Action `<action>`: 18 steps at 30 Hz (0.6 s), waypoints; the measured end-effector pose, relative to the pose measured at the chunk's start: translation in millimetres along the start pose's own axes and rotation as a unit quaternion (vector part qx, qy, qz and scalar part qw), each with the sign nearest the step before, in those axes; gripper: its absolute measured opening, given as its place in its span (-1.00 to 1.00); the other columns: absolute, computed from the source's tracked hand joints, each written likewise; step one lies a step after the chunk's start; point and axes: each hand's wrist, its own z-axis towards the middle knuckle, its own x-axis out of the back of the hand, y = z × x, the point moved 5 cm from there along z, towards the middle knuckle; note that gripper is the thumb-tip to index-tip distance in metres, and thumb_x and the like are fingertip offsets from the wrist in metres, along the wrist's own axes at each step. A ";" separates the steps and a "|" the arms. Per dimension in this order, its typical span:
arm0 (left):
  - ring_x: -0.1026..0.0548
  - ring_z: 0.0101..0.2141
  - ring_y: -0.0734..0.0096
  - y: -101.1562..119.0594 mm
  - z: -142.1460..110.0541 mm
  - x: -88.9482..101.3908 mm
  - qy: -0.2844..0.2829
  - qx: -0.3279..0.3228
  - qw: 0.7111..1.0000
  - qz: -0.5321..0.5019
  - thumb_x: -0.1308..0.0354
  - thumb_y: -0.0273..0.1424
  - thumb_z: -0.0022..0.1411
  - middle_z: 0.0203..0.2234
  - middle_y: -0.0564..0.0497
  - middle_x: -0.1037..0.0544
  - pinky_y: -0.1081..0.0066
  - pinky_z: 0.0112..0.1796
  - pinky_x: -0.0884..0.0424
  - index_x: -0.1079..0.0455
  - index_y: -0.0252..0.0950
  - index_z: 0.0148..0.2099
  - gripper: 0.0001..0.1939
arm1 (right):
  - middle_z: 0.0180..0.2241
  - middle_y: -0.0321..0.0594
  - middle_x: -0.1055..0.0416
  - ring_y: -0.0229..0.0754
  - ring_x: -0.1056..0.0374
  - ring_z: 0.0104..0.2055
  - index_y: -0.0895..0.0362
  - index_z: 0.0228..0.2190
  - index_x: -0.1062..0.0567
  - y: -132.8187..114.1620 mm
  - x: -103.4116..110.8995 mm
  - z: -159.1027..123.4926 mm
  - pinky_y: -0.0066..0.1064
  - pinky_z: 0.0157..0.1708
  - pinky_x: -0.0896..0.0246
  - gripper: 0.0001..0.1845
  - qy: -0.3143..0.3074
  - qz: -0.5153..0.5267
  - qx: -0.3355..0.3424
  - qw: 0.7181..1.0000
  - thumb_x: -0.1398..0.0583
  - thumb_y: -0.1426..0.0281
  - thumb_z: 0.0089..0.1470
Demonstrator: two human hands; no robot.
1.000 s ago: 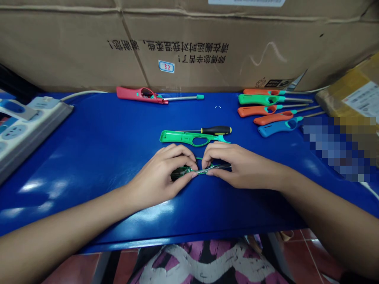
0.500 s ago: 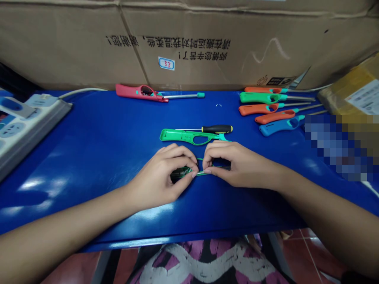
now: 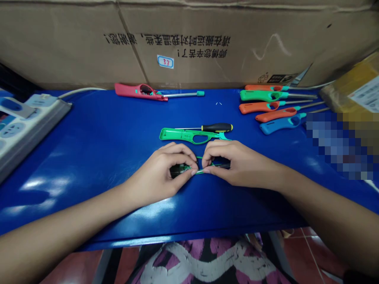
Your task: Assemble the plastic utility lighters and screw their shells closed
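Observation:
Between my hands lies an opened green lighter [image 3: 200, 171], its long body mostly hidden by my fingers. A dark part and thin pale wires show inside it. My left hand [image 3: 170, 169] pinches its middle with thumb and forefinger. My right hand [image 3: 226, 163] is closed on it just to the right, thumb near the left fingertips, with the metal tube under the palm. Just beyond my hands lies an empty green lighter shell half [image 3: 177, 135] with a turquoise piece at its right end. A screwdriver [image 3: 217, 127] with a black and yellow handle lies against its far side.
A red lighter [image 3: 133, 91] lies at the back left. Several orange, green and blue lighters [image 3: 276, 115] are lined up at the back right. A power strip [image 3: 23, 118] stands on the left, a large cardboard box [image 3: 89, 51] behind, a taped parcel [image 3: 355, 90] at right.
Both hands stay almost in place, with only small finger shifts at the lighter's middle. The right thumb has drawn slightly left, closer to the left fingertips. The view has tilted slightly.

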 end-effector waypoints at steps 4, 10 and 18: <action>-0.55 -0.18 0.33 -0.8 2.3 0.8 -0.004 0.003 1.000 -0.006 -0.21 -0.47 0.30 -0.21 -0.03 -0.60 0.25 -0.08 -0.45 -0.59 -0.25 -0.23 -0.88 | -0.32 -0.29 -0.48 -0.25 -0.38 -0.24 0.12 -0.38 -0.51 -0.3 0.6 0.3 -0.40 -0.22 -0.24 -0.91 0.015 0.010 -0.027 0.999 -0.26 0.54 0.12; -0.56 -0.16 0.34 -0.1 5.4 2.8 -0.038 -0.017 0.999 0.008 -0.24 -0.47 0.30 -0.20 -0.02 -0.60 0.28 -0.06 -0.47 -0.59 -0.25 -0.19 -0.91 | -0.31 -0.29 -0.49 -0.24 -0.38 -0.23 0.11 -0.36 -0.50 -0.2 0.0 0.4 -0.38 -0.18 -0.25 -0.91 0.013 0.014 -0.023 1.000 -0.23 0.52 0.15; -0.55 -0.19 0.36 1.1 4.6 2.3 -0.019 -0.014 1.000 -0.002 -0.20 -0.48 0.32 -0.24 -0.02 -0.59 0.30 -0.09 -0.47 -0.57 -0.27 -0.19 -0.89 | -0.33 -0.29 -0.46 -0.24 -0.36 -0.26 0.10 -0.35 -0.46 2.6 -1.4 0.5 -0.37 -0.20 -0.22 -0.92 0.029 -0.014 -0.016 0.999 -0.19 0.47 0.21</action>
